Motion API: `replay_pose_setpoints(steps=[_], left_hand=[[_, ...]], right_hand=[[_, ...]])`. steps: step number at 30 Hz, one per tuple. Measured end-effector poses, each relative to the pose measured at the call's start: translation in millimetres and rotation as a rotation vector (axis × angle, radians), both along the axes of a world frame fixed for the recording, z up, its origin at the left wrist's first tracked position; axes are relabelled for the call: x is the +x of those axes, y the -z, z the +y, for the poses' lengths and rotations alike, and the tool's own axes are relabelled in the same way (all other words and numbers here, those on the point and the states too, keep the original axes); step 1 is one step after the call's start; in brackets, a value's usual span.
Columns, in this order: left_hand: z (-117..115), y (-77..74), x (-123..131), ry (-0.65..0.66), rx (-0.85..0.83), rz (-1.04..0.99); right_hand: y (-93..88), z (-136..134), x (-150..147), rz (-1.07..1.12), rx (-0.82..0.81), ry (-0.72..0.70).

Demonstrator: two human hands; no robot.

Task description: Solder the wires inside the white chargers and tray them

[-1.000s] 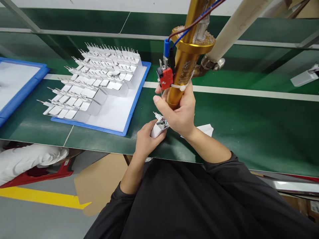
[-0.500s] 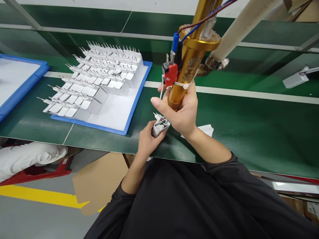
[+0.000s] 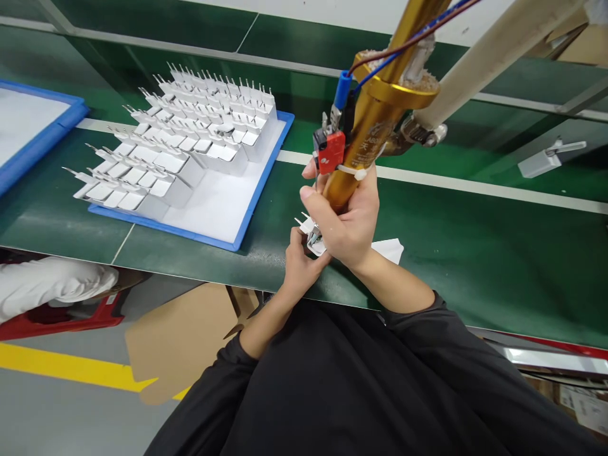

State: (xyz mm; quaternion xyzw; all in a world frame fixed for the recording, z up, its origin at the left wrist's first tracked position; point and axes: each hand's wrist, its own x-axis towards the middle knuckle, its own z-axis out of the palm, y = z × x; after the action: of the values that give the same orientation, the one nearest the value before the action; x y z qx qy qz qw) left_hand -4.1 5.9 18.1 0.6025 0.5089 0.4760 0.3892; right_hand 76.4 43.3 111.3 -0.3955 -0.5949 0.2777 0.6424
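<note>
My right hand (image 3: 349, 221) is wrapped round the lower end of a gold tool (image 3: 365, 145) that hangs from above, with a red switch (image 3: 329, 152) and blue and brown wires on its side. Just below it, my left hand (image 3: 300, 266) grips a small white plug housing (image 3: 311, 233) with metal prongs. The tool's tip sits against the housing and is hidden by my right hand. Both hands are over the near edge of the green belt (image 3: 475, 253).
A blue-edged white tray (image 3: 223, 215) to the left carries several rows of white plug housings (image 3: 180, 145). Another blue tray (image 3: 33, 136) lies at the far left. A white piece (image 3: 389, 249) lies by my right wrist, and a lone white part (image 3: 546, 161) at far right.
The tool has tilted and come down onto the housing. My left hand moved up and right with the housing, which is now mostly covered by my right hand.
</note>
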Motion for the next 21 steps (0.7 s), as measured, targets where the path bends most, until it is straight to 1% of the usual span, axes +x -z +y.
replay_pose_setpoints(steps=[3,7,14,17,19,21], left_hand=[[0.1,3.4,0.2,-0.017,0.027,-0.013],[-0.8,5.7,-0.7,-0.021,0.035,-0.02],[-1.1,1.4,-0.9,-0.005,-0.003,0.014],[2.0,-3.1,-5.9,0.006,-0.051,0.094],[4.7,-5.5,-13.6,0.015,-0.114,0.167],[7.3,-6.7,-24.2,0.013,-0.172,0.209]], right_hand=[[-1.8,-0.6,1.8,-0.039,-0.021,0.016],[-1.7,-0.7,3.0,-0.089,-0.006,0.027],[-1.7,1.0,3.6,-0.099,-0.009,0.029],[-4.7,2.3,4.5,-0.087,-0.02,-0.027],[-6.2,4.0,5.5,-0.036,-0.012,-0.079],[-7.1,6.9,6.6,0.037,-0.001,-0.096]])
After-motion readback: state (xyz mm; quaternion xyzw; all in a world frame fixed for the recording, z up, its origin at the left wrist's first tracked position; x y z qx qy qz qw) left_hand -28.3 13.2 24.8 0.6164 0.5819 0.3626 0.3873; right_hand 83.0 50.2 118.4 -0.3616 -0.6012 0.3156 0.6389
